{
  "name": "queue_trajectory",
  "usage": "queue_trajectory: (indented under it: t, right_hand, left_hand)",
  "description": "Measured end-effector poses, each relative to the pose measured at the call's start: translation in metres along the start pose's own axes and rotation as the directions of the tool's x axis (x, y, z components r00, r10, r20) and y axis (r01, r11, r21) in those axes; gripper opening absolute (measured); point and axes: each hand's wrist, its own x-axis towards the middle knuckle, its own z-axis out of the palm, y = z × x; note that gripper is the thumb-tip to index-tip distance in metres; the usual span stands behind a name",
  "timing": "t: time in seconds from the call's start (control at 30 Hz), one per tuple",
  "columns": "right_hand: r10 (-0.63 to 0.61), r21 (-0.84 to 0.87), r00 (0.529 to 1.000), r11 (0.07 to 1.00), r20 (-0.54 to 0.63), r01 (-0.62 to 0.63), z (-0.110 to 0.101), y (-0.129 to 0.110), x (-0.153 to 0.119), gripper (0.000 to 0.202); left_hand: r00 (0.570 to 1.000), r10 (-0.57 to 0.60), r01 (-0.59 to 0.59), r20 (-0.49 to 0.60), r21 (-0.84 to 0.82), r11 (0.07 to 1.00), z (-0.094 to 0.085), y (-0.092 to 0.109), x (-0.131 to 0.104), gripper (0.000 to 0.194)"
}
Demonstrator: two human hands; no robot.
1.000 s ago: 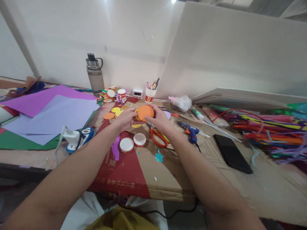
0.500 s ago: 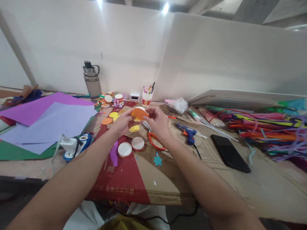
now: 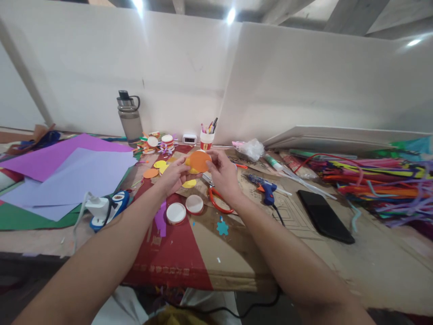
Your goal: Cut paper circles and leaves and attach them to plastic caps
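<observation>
An orange paper circle [image 3: 199,161] is held up between my two hands, with a yellow edge and a bit of white showing around it. My left hand [image 3: 176,175] pinches its left side, and my right hand [image 3: 221,170] grips its right side with thumb and fingers. Below them, two round white-topped pieces with red rims, a left one [image 3: 176,213] and a right one [image 3: 194,204], lie on the cardboard. Red-handled scissors [image 3: 219,201] rest under my right wrist. Beside my left hand are yellow circles [image 3: 160,164] and another orange circle [image 3: 150,173].
Purple and lilac paper sheets [image 3: 74,176] cover the left, near a plug on a blue power strip [image 3: 115,205]. A glue gun [image 3: 268,192], a phone [image 3: 323,216] and bundled pipe cleaners [image 3: 389,185] lie right. A bottle [image 3: 129,121] and pen cup [image 3: 206,137] stand behind.
The orange circle has turned to face me more fully, and less white shows behind it. Both hands keep hold of it and have barely shifted.
</observation>
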Motion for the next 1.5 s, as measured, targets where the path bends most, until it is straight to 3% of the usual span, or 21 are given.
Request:
queue_trajectory:
  t: [0.27, 0.4, 0.7, 0.83, 1.07, 1.3, 1.5]
  right_hand:
    - [0.190, -0.062, 0.982, 0.980, -0.007, -0.190, -0.007, 0.022, 0.011, 0.028]
    - [0.295, -0.014, 0.954, 0.956, 0.053, -0.294, -0.006, 0.026, 0.011, 0.031]
    - [0.134, -0.150, 0.978, 0.983, 0.162, -0.109, -0.004, 0.007, 0.003, 0.056]
    - [0.180, -0.173, 0.971, 0.973, 0.157, -0.152, -0.005, 0.006, 0.005, 0.053]
    - [0.295, -0.032, 0.933, 0.955, 0.205, -0.295, -0.005, 0.006, 0.007, 0.051]
    - [0.237, -0.087, 0.955, 0.971, 0.179, -0.224, -0.005, 0.008, 0.006, 0.052]
    - [0.285, -0.078, 0.931, 0.958, 0.229, -0.275, -0.006, 0.011, 0.008, 0.060]
  left_hand:
    - [0.987, -0.082, 0.078, 0.139, 0.033, 0.996, -0.003, 0.001, 0.000, 0.021]
    - [0.988, -0.092, 0.089, 0.122, 0.023, 0.996, -0.004, -0.003, 0.002, 0.019]
    - [0.997, -0.065, 0.064, 0.048, 0.027, 0.998, 0.000, -0.001, 0.002, 0.019]
    - [0.993, -0.092, 0.095, 0.075, -0.030, 0.995, -0.001, -0.003, 0.003, 0.026]
    - [0.994, -0.097, 0.101, 0.052, -0.081, 0.992, -0.001, -0.003, 0.003, 0.041]
    - [0.997, -0.064, 0.067, 0.046, -0.066, 0.996, 0.002, -0.001, 0.001, 0.040]
    - [0.982, -0.120, 0.132, 0.143, -0.078, 0.988, 0.002, 0.006, 0.000, 0.040]
